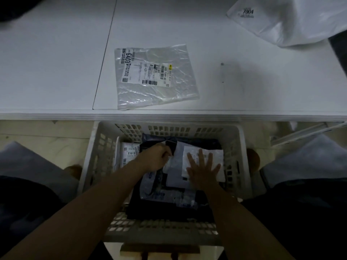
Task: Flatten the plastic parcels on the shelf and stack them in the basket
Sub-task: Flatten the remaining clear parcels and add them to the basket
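A white slatted basket stands below the shelf edge, holding several stacked parcels, dark and grey. On top lies a small white parcel. My right hand presses flat on it with fingers spread. My left hand pinches the left edge of the grey parcel beneath it, fingers curled. A clear flat plastic parcel with a label marked 6403 lies on the white shelf above the basket.
A large white bag marked 7004 sits at the shelf's far right corner. Another white labelled parcel stands along the basket's left wall. My knees flank the basket on both sides.
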The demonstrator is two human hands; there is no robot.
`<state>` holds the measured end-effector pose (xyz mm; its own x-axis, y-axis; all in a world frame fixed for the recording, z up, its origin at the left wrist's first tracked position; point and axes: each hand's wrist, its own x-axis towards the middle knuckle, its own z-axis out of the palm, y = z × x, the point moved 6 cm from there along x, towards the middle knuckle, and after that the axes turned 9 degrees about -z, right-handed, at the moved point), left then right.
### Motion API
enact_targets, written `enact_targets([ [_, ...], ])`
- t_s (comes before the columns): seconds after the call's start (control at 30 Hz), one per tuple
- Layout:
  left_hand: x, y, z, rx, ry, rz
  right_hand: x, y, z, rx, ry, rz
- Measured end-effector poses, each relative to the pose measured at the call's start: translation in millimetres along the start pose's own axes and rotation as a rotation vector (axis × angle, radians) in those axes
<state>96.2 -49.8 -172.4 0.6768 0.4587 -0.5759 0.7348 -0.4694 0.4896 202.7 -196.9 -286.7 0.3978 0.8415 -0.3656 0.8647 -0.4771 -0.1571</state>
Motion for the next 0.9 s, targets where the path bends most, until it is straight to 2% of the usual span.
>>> enact_targets([
  [0.07,1.5,-5.1,-1.4,-0.009,0.048,0.012,6.1,-4.0,-11.2,0.057,-0.023,-0.035],
  [0.13,-0.3,-1.6,-15.9,0.008,0.137,0.055,13.7,-18.3,-46.5,0.124,0.064,-0.131],
  [0.23,-17.0,21.2,-51.5,0.036,0.357,0.217,12.7,-46.8,-123.7,0.252,0.49,-0.371],
  [0.33,-49.2,43.2,-98.6,-0.032,0.673,0.384,2.7,-75.6,-191.3,0.306,0.793,-0.519],
  [0.43,-64.3,48.4,-152.7,-0.08,0.925,0.35,13.3,-93.7,-250.6,0.319,0.948,-0.502],
  [0.5,-52.8,35.3,-185.1,-0.07,1.033,0.159,41.3,-94.8,-274.1,0.316,0.87,-0.328],
  [0.53,-44.1,22.9,-197.8,-0.072,1.036,-0.013,57.4,-91.3,-278.5,0.328,0.756,-0.197],
  [0.6,-29.5,-7.6,-207.9,-0.18,0.874,-0.386,79.6,-82.8,-280.8,0.34,0.514,0.044],
  [0.63,-25.1,-18.7,-209.4,-0.193,0.778,-0.492,84.1,-83.2,-285.8,0.3,0.447,0.096],
  [0.67,-18.8,-23.0,-205.2,-0.163,0.711,-0.52,86.5,-79.8,-284.7,0.276,0.401,0.119],
  [0.73,-16.4,-26.6,-205.6,-0.173,0.682,-0.443,84.5,-79.9,-292.0,0.32,0.377,0.105],
  [0.83,-28.3,-28.3,-197.2,-0.488,0.634,-0.344,61.3,-68.4,-288.6,0.62,0.412,0.119],
  [0.9,-44.1,-24.2,-177.1,-0.686,0.571,-0.289,29.9,-55.0,-273.8,0.81,0.502,0.143],
])
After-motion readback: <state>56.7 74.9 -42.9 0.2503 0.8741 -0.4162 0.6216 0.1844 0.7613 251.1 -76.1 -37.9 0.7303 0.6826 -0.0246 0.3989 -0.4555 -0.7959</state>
